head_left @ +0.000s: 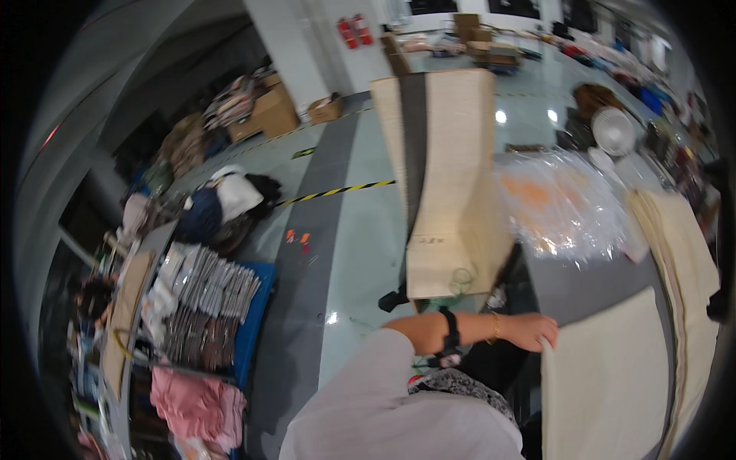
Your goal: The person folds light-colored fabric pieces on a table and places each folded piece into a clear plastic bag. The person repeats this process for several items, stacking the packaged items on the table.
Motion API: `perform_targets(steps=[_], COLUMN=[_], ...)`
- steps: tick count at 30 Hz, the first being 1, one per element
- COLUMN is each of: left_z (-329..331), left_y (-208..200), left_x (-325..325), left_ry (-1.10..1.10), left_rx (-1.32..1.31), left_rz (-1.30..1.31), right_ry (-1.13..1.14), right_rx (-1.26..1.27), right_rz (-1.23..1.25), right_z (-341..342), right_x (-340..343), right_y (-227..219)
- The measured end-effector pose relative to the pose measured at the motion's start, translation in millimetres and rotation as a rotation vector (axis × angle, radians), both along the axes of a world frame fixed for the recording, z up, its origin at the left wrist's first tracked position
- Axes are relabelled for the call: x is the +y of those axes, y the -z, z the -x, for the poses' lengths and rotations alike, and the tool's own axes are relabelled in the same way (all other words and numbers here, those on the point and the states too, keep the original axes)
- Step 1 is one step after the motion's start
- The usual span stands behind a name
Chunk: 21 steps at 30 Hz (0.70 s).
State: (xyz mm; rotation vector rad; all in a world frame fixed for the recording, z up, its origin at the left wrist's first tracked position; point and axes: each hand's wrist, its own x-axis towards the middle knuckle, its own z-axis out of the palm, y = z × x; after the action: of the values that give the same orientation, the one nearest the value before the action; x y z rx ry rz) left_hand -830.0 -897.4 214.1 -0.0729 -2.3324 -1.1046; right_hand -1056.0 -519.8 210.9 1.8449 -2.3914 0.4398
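Head view: cream cloth (609,376) spreads rightward from left hand (530,331).

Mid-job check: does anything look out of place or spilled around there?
Yes: a few small orange scraps lie on the grey floor stripe, near the yellow-and-black tape. They look odd lying loose there, possibly stray litter.

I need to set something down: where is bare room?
Grey surface shows bare between the clear plastic and the cream sheet in the left hand. Pale floor lies open left of the long cream panel. Crowded: around the white fan and on the blue platform.
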Motion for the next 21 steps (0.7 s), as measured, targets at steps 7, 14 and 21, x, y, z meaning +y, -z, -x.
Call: perform_targets(steps=[7,14,21], left_z=[-5.9,-4.4,-19.1], left_y=[18.0,32.4,34.1], left_x=[7.7,-8.4,-7.2], left_ry=[-0.153,-0.162,-0.146], left_rx=[-0.038,-0.007,-0.014], left_rz=[-0.323,-0.254,-0.224], right_ry=[-0.158,-0.115,-0.035], right_rx=[-0.067,-0.068,-0.044], right_rz=[-0.145,-0.268,-0.358], right_z=[-44.0,-42.3,-21.1], right_x=[-118.9,-137.8,-135.3], right_y=[-11.3,-19.9,-18.5])
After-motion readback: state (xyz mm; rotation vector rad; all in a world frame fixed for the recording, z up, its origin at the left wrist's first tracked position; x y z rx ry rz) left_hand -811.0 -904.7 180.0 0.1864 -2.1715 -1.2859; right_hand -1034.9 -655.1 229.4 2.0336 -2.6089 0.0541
